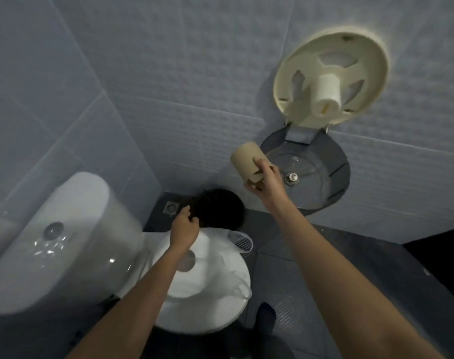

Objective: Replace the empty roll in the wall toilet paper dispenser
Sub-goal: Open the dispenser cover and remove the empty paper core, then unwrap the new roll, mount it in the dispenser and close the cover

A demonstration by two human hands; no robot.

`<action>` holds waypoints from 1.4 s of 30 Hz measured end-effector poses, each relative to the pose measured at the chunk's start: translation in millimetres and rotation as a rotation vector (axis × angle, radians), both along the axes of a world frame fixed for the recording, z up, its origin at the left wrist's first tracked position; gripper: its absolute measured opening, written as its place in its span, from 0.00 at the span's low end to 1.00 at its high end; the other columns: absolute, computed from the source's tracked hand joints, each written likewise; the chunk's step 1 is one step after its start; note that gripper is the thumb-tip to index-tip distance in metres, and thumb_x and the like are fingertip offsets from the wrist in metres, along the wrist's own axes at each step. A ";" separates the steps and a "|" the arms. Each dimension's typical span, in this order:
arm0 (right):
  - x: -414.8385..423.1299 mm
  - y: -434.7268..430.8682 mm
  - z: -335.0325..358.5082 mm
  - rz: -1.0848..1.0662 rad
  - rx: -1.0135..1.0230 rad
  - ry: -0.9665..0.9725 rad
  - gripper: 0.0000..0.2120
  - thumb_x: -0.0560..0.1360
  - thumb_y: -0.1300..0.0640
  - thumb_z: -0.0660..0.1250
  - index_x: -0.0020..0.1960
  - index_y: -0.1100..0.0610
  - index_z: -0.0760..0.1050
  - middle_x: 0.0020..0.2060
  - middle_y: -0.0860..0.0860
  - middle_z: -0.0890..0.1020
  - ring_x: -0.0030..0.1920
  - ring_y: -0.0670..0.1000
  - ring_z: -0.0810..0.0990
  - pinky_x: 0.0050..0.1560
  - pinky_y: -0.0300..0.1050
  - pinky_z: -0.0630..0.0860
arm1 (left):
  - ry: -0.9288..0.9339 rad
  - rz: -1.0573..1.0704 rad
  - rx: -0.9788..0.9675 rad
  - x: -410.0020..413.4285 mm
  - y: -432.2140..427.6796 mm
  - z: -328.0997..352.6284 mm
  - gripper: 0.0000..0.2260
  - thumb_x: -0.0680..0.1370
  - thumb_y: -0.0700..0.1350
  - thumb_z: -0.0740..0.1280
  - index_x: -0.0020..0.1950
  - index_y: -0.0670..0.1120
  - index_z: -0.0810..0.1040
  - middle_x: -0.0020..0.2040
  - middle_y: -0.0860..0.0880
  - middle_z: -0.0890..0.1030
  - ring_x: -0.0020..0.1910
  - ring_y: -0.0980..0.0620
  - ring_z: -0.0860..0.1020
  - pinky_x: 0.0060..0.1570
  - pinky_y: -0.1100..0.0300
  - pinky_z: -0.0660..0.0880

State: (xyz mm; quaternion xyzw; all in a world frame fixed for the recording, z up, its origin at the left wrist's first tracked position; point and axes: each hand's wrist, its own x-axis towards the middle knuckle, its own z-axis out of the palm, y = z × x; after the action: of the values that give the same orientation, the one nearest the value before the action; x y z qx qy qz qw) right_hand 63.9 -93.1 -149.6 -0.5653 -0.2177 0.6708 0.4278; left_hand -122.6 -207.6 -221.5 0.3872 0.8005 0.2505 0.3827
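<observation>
The wall dispenser stands open: its cream back plate (332,47) carries a bare cream spindle (326,95), and the grey see-through cover (311,182) hangs down below it. My right hand (268,185) grips a brown empty cardboard tube (246,159) by its torn lower end, in front of the cover's left side. A large white new roll (202,278) lies flat on the toilet lid, with loose clear wrap beside it. My left hand (184,229) reaches past the roll with curled fingers at the rim of a black-lined bin (220,208); whether it grips the rim is unclear.
The white toilet tank (65,229) fills the lower left. A floor drain (171,208) sits in the corner behind the bin. Pale tiled walls close in at the left and back. Dark ribbed floor tiles (285,268) run to the right of the toilet.
</observation>
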 end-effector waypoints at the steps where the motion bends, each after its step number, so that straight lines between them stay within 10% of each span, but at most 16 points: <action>1: -14.8 -2.5 -10.0 0.047 -0.016 -0.003 0.23 0.73 0.51 0.70 0.63 0.54 0.66 0.52 0.52 0.72 0.51 0.54 0.75 0.43 0.53 0.80 | 0.020 0.030 -0.011 -7.9 -6.8 -9.7 0.22 0.80 0.39 0.58 0.74 0.41 0.63 0.72 0.41 0.69 0.70 0.43 0.68 0.67 0.53 0.65; 12: -80.1 -0.7 -195.0 0.243 -0.292 -0.108 0.28 0.70 0.47 0.72 0.66 0.53 0.68 0.63 0.55 0.70 0.59 0.59 0.73 0.39 0.51 0.80 | 0.276 -0.010 -0.177 -45.2 -58.2 -150.6 0.22 0.81 0.46 0.57 0.75 0.43 0.62 0.77 0.44 0.60 0.76 0.44 0.59 0.72 0.50 0.58; 18: -68.3 10.2 -299.2 0.176 -0.363 -0.233 0.27 0.75 0.54 0.69 0.70 0.57 0.64 0.67 0.57 0.70 0.63 0.61 0.71 0.61 0.61 0.74 | 0.504 -0.053 -0.057 -32.0 -60.3 -230.2 0.25 0.77 0.53 0.50 0.72 0.49 0.69 0.76 0.45 0.64 0.76 0.45 0.60 0.72 0.46 0.57; 24: -67.9 17.4 -357.3 0.091 -0.299 -0.372 0.29 0.76 0.54 0.67 0.72 0.64 0.61 0.69 0.59 0.69 0.67 0.62 0.71 0.60 0.52 0.72 | 0.702 -0.043 -0.042 -23.2 -52.9 -265.0 0.23 0.80 0.50 0.55 0.75 0.52 0.63 0.76 0.45 0.62 0.76 0.43 0.59 0.72 0.43 0.54; 35: -58.2 18.2 -405.7 0.241 -0.191 -0.522 0.20 0.71 0.52 0.69 0.59 0.61 0.75 0.48 0.59 0.81 0.49 0.58 0.80 0.56 0.60 0.78 | 0.807 -0.016 0.023 -22.1 -57.4 -277.6 0.23 0.80 0.51 0.53 0.76 0.52 0.60 0.77 0.44 0.60 0.77 0.43 0.56 0.73 0.42 0.52; 42: -64.4 -40.7 -304.8 0.292 0.270 -0.659 0.07 0.77 0.61 0.63 0.53 0.59 0.78 0.46 0.50 0.81 0.44 0.43 0.78 0.47 0.27 0.72 | 0.769 -0.025 0.048 -24.3 -57.7 -273.8 0.23 0.80 0.50 0.55 0.76 0.52 0.62 0.77 0.45 0.62 0.76 0.43 0.58 0.73 0.43 0.54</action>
State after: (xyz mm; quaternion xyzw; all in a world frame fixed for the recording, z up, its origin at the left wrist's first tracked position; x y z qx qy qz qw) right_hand -0.5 -133.7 -454.4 -0.6522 -0.5079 0.4724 0.3056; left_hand -147.0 -265.4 -495.2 0.4716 0.8747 0.1008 0.0485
